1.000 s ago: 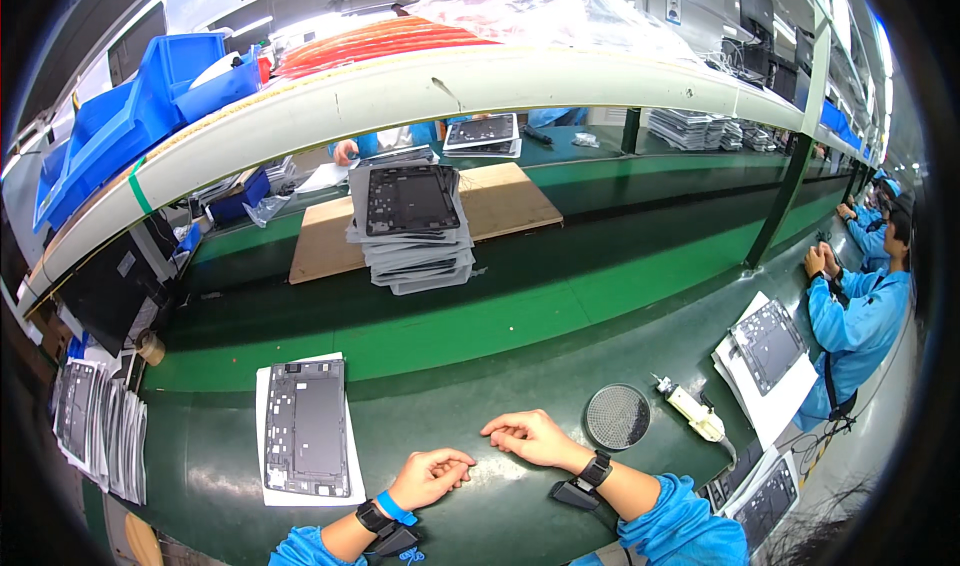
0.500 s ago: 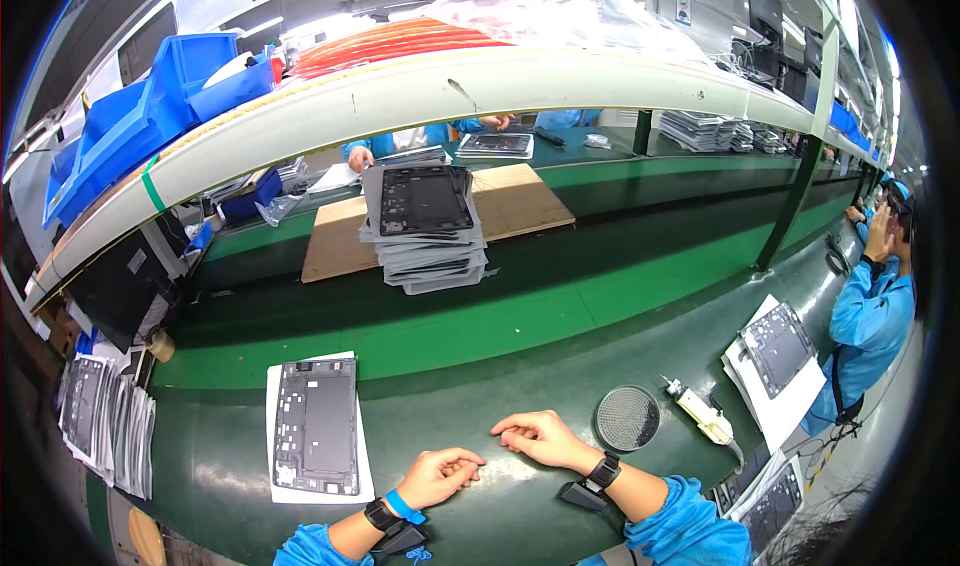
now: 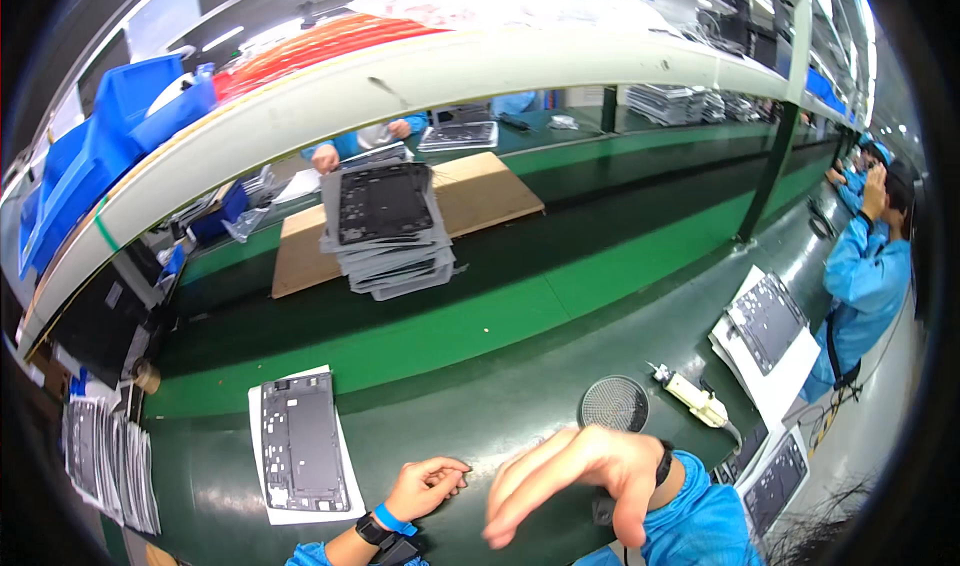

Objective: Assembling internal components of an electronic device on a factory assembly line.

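"What do I have under the left hand point(image 3: 425, 488) on my feed?"

"I see it at lower centre of the frame, low over the bare dark green surface point(image 3: 440, 396). Its fingers are loosely curled, thumb close to the index finger. I can't tell whether the tips meet, and I make out nothing between them."

"And the tablet back panel point(image 3: 305, 441)?"

"Lower left of the frame, on a white sheet point(image 3: 353, 503), clear of both hands. From those curled fingers I'd go left to reach it. They point right, away from it, with a strip of surface between; the wrist, with its blue band point(image 3: 393, 519), is nearer the sheet's corner than the fingertips are."

"The right hand point(image 3: 600, 466)?"

"Lower right of centre, large in my view. Its fingers are extended and slope toward lower left, the thumb hanging apart from them, nothing in the grasp. The panel is well apart from those fingertips, past the left hand."

"Anything else by it?"

"I have a round perforated disc point(image 3: 614, 404) just above it in the frame and a cream handheld tool point(image 3: 692, 398) to the disc's right. Neither is gripped."
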Tool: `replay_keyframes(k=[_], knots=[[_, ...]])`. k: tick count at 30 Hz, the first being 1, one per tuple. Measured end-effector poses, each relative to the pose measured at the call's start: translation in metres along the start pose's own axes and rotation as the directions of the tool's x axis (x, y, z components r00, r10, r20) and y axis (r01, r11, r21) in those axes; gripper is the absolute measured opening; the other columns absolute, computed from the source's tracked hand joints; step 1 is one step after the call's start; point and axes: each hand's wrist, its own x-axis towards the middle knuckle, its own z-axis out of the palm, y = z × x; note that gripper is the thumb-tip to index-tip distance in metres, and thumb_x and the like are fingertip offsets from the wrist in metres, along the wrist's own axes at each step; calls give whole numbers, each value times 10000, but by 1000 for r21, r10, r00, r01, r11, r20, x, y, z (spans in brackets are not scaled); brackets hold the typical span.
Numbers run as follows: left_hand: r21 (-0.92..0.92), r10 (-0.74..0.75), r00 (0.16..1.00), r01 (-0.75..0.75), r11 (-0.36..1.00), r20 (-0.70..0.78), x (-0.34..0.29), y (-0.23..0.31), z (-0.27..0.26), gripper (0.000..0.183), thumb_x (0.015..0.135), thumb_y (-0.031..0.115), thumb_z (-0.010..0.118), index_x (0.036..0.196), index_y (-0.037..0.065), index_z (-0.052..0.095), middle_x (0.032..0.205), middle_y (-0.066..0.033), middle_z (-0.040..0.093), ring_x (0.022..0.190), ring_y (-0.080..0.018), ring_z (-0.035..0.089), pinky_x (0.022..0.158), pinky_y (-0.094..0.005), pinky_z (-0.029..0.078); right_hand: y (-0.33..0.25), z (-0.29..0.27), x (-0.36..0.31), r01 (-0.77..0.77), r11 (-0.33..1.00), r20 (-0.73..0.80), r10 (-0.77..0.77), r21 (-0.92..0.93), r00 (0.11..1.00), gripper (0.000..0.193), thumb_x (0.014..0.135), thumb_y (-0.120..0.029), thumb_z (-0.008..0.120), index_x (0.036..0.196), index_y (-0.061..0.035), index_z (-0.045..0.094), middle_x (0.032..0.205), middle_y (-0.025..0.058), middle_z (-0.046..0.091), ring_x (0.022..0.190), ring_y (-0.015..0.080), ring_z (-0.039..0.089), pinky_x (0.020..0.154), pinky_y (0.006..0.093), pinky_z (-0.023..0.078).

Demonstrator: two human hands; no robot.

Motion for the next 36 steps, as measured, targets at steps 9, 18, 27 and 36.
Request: replay_keyframes(k=[9, 18, 27, 36], knots=[[-9, -53, 999, 53, 999, -11, 2, -11, 1, 165, 924, 52, 609, 1057, -10, 687, 815, -45, 712, 684, -66, 644, 636, -213, 534, 44, 31, -13, 255, 958, 13, -259, 132, 966, 704, 768, -419, 797, 1271, 29, 596, 1249, 244, 582, 1167, 378, 550, 942, 499, 455], [14, -88, 996, 88, 996, -15, 2, -4, 3, 154, 924, 58, 618, 1047, 4, 693, 811, -41, 712, 671, -58, 634, 635, -208, 528, 56, 27, -6, 389, 907, 15, -396, 163, 918, 646, 773, -403, 802, 1208, 40, 622, 1189, 240, 608, 1103, 376, 580, 903, 490, 474], [2, -102, 994, 103, 995, -28, 4, -5, 5, 147, 919, 53, 623, 1036, 3, 697, 802, -43, 711, 665, -57, 631, 633, -205, 527, 62, 19, -6, 518, 839, 39, -531, 165, 847, 585, 778, -384, 806, 1138, 52, 652, 1122, 236, 638, 1031, 374, 613, 860, 479, 495], [10, -98, 995, 98, 995, -28, 1, -5, 2, 141, 916, 46, 620, 1024, -9, 693, 791, -45, 709, 663, -62, 636, 625, -206, 527, 50, 21, -8, 482, 864, 15, -489, 143, 872, 474, 791, -342, 809, 1007, 61, 684, 989, 217, 673, 890, 371, 647, 785, 462, 515]])
